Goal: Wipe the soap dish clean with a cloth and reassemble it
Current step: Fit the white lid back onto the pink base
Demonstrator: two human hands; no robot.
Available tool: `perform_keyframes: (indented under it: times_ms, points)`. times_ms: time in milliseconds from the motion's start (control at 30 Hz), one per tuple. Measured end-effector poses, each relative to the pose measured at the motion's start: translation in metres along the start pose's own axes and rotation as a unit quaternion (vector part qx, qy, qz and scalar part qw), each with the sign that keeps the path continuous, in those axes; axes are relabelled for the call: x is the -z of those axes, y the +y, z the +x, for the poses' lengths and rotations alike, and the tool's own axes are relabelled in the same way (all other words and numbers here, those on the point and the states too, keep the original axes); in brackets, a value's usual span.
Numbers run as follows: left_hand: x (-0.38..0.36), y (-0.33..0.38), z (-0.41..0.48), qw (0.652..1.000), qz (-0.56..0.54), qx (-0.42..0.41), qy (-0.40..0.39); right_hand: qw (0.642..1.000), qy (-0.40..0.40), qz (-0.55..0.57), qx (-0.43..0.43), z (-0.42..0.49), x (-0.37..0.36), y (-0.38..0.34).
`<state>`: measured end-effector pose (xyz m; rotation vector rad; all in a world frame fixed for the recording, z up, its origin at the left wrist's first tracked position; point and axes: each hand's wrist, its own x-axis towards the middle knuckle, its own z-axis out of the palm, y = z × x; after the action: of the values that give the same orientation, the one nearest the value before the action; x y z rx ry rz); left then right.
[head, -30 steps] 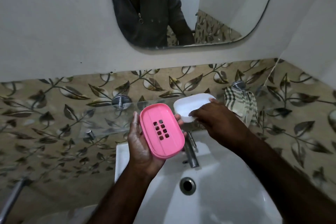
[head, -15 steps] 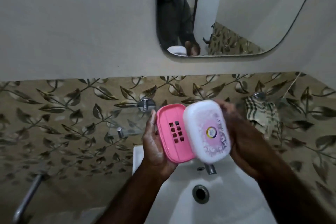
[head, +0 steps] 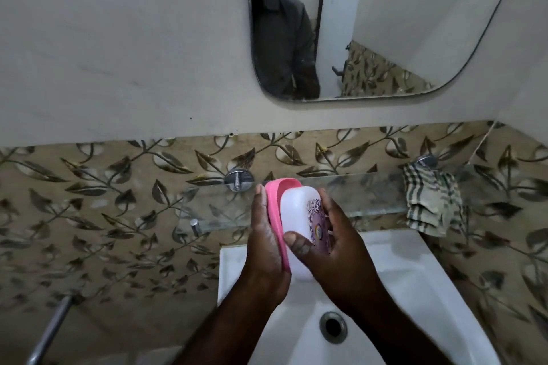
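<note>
— What takes up most of the view?

— The mirror [head: 385,24] on the plain wall, with its top and right side cut off by the frame. In it I can only make out my dark-clothed torso, and dimly. Below it the white basin [head: 430,290] runs out at the bottom edge, and my forearms cover its middle.

— And between the two?

— A glass shelf [head: 370,192] across the leaf-patterned tiles. It is clear, so its edges are hard to trace. The checked cloth [head: 433,201] hangs crumpled over its right end, well apart from my hands.

— Where is the soap dish [head: 296,225]?

— In both my hands, held up over the basin in front of the shelf. My left hand [head: 264,240] cradles the pink tray [head: 274,207] from the left, thumb up along its rim and fingers hidden behind it. My right hand [head: 335,252] grips the white cover [head: 299,204], thumb laid across its lower front and fingers curled round its right side.

— Are the two halves joined?

— The cover lies against the tray and hides most of it. Only a pink strip shows at the top and left. Whether it is seated all the way I cannot tell. The purple print on the cover is half under my fingers and too blurred to read.

— Anything smaller?

— The drain [head: 333,326] in the basin, and a round metal bracket [head: 238,179] on the shelf, just left of my left thumb.
</note>
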<state>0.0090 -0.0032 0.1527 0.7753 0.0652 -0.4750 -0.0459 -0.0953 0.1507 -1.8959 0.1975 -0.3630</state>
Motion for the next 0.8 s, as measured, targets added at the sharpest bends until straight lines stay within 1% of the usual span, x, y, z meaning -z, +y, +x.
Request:
perform_keyframes:
  times_ms: [100, 167, 267, 533, 800]
  points:
    - [-0.002, 0.001, -0.003, 1.0, 0.017, -0.019, -0.004, 0.999, 0.014, 0.039, -0.013, 0.001, 0.003, -0.001]
    - [-0.003, -0.001, -0.006, 0.999, 0.032, -0.028, -0.008, 0.998, 0.017, 0.062, -0.003, 0.002, 0.003, -0.003]
    - [-0.002, -0.002, -0.009, 0.999, 0.041, -0.034, -0.007, 0.998, 0.014, 0.063, 0.008, 0.002, 0.002, -0.006]
    - [-0.001, -0.004, -0.016, 0.998, 0.046, -0.045, 0.014, 0.996, 0.012, 0.083, 0.005, 0.0, -0.002, -0.007]
    - [-0.002, 0.001, -0.019, 0.997, 0.058, -0.05, 0.018, 1.0, -0.001, 0.021, 0.022, -0.001, -0.001, -0.013]
